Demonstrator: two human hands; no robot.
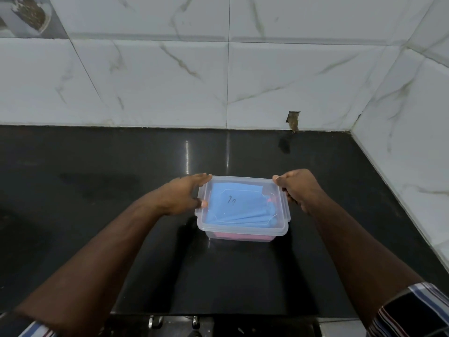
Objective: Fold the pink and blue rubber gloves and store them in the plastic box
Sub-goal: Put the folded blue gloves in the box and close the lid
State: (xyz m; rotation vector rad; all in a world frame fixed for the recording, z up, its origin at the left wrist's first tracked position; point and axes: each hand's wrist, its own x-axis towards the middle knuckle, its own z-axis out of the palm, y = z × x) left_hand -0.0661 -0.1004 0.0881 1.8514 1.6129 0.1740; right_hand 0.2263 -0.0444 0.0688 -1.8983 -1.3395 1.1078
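A clear plastic box (243,233) stands on the black counter with its transparent lid (243,182) on top. Through the lid shows the folded blue glove (239,205), and beneath it the pink glove (239,236) is visible through the front wall. My left hand (184,197) grips the box's left side, thumb on the lid's left rim and fingers reaching the far left corner. My right hand (297,188) holds the right side, fingers curled over the far right corner and the side clip.
The glossy black counter (121,190) runs to a white marble-tiled wall (218,81) at the back and another on the right (413,154). A chipped hole in the tile (293,120) sits behind the box. The counter's front edge lies near the bottom.
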